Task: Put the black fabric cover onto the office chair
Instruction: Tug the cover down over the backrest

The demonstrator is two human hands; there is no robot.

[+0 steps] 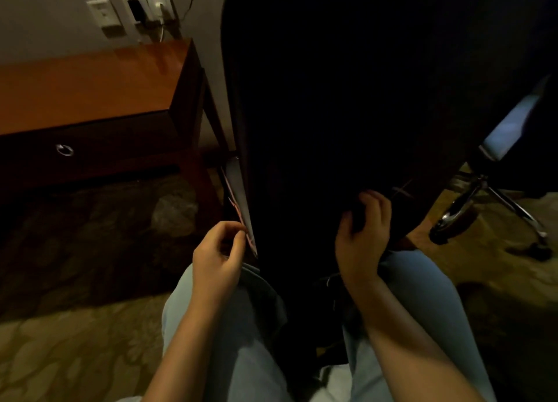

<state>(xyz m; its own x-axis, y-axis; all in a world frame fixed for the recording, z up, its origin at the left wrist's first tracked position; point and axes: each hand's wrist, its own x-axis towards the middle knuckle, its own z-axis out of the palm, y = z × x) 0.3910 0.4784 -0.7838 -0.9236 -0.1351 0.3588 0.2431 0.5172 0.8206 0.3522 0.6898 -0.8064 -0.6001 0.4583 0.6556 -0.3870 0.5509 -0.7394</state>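
the black fabric cover (332,99) drapes the office chair (465,208) back. the left hand (217,256) pinches its lower left edge and the right hand (362,235) clutches bunched cloth; an uneven tug might skew it or strain the seam.

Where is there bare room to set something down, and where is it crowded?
Free: wooden desk top below the wall sockets; carpet beside the left hand. Crowded: between the knees, where the right hand grips the black fabric cover.
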